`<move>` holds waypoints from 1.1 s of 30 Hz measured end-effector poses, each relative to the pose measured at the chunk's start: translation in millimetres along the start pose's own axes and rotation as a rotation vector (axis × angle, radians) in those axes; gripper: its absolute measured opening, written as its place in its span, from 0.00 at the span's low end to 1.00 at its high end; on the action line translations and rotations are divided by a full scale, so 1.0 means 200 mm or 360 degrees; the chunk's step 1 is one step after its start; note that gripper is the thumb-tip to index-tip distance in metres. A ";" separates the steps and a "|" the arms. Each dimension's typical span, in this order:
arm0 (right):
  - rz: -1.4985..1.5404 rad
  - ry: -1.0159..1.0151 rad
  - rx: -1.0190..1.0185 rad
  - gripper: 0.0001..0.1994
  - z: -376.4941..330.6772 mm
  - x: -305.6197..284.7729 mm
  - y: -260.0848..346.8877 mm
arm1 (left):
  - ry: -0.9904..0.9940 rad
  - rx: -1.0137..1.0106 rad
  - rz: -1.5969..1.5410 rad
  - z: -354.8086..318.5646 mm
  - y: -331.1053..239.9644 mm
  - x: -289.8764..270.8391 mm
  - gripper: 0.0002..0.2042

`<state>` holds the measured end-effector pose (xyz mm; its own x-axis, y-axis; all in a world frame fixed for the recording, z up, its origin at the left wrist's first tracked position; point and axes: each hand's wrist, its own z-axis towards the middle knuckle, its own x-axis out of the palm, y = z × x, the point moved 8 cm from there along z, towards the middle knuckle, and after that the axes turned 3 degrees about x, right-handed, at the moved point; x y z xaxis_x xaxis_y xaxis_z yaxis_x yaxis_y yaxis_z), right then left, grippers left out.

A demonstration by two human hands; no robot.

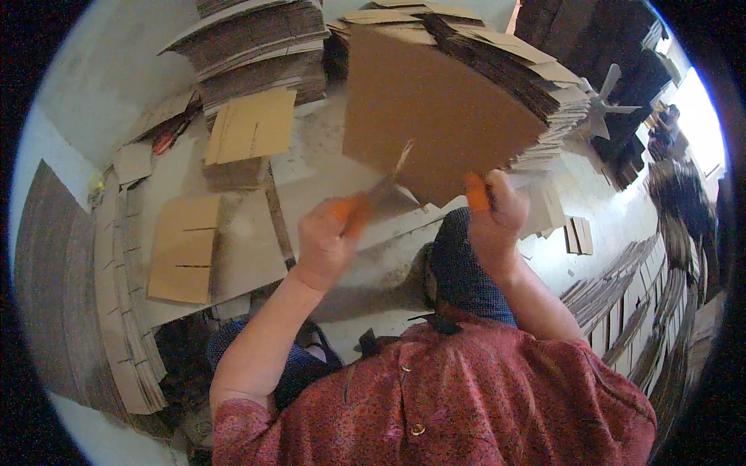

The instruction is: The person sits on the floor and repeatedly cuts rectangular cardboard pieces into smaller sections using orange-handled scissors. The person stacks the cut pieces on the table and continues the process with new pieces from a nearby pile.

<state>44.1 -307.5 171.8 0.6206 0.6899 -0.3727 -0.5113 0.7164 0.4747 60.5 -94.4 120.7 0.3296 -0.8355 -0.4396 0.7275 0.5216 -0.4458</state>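
A large brown cardboard sheet tilts up before me over the worktable. My right hand grips its near right edge, fingers closed, with orange covering on the fingers. My left hand, also with orange on its fingers, is closed and somewhat smeared by motion. From it a narrow, pale strip, which looks like cardboard, runs up to a slit in the sheet's near part. The left fingertips are blurred. To the left of that hand lies a smaller slotted cardboard piece on the table.
Tall stacks of cut cardboard stand at the back left. Another stack rises behind the sheet. A slotted piece tops a small pile; a red-handled tool lies beyond it. A white-bladed fan stands at right, near cardboard rows.
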 end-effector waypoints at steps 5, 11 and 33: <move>0.0196 0.0250 0.0273 0.03 -0.19 0.19 -0.19 | 0.0001 -0.0164 -0.0030 0.02 0.01 0.01 0.08; 0.0133 0.0243 0.0140 0.04 -0.15 0.19 -0.13 | -0.0020 -0.0133 -0.0028 0.01 0.05 0.01 0.08; 0.0098 0.0564 0.0352 0.07 -0.29 0.39 -0.41 | -0.0113 -0.0283 0.1293 0.14 0.76 -0.21 0.23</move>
<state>99.8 -305.7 57.8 0.3303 0.7513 -0.5713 -0.3770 0.6599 0.6499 173.8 14.6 93.2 0.7523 -0.1934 -0.6298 0.1432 0.9811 -0.1303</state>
